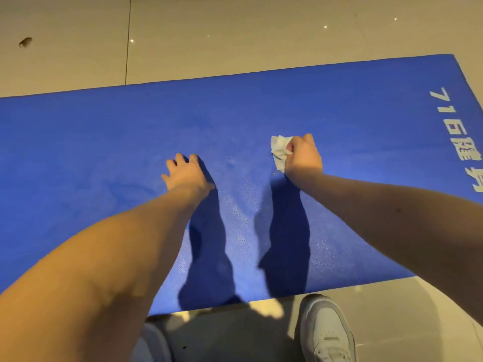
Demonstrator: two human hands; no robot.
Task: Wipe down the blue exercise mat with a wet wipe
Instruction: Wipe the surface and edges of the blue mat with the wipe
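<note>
Right hand (303,158): fingers clench wet wipe (279,151) on mat (104,142) (wiping step, likely).
Left hand (187,173): fingers spread, pressing mat.
Next: probably sweep right.

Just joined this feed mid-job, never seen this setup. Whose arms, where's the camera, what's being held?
There is no machine here: these are a person's two bare arms, filmed by one wide-angle camera worn on the head, looking forward and down. The blue textured exercise mat lies flat on the pale glossy tiled floor, with white printed lettering near its right end. The left hand rests on the mat with fingers spread, holding nothing. The right hand grips a crumpled white wet wipe against the mat. A white sneaker stands on the floor by the mat's near edge.
</note>
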